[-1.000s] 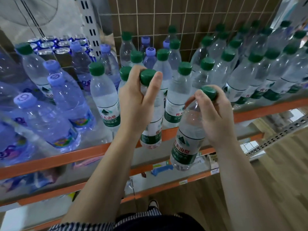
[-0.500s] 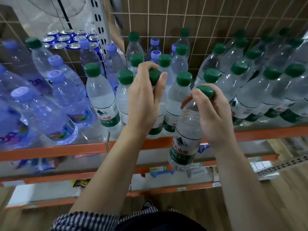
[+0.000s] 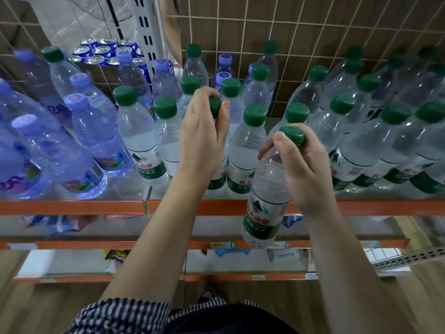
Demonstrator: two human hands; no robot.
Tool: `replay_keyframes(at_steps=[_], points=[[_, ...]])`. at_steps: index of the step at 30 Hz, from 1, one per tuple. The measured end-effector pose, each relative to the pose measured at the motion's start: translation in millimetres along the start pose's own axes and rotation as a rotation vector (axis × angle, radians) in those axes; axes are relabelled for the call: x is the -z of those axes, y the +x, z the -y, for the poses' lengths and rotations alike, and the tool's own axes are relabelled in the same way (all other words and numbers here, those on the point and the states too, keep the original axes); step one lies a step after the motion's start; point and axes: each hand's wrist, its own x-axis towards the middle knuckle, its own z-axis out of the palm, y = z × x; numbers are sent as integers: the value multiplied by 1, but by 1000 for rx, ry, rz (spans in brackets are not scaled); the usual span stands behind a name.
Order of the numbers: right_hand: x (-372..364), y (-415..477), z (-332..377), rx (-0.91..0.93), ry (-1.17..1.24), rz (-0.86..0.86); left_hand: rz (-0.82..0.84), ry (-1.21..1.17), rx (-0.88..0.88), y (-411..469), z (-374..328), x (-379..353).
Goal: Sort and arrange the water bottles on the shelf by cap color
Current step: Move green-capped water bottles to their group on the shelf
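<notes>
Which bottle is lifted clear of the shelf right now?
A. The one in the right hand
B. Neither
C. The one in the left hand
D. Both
A. The right hand holds a green-capped bottle by its neck, hanging out in front of the orange shelf edge, while the left hand grips the cap of a bottle that stands among the others on the shelf.

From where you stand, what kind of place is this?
Probably a small shop or stockroom: an orange-edged metal shelf crowded with many identical green-capped water bottles, purple-capped ones grouped at the left, and canned drinks behind.
</notes>
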Motion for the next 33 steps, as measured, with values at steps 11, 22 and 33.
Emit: replay_keyframes(at_steps=[11, 22, 33], points=[[22, 6, 24, 57, 19, 6, -34, 64, -84, 0, -16, 5], [61, 77, 128, 241, 134, 3, 51, 130, -171, 47, -49, 15], [61, 167, 163, 359, 46, -142, 293, 244, -139, 92, -31, 15]])
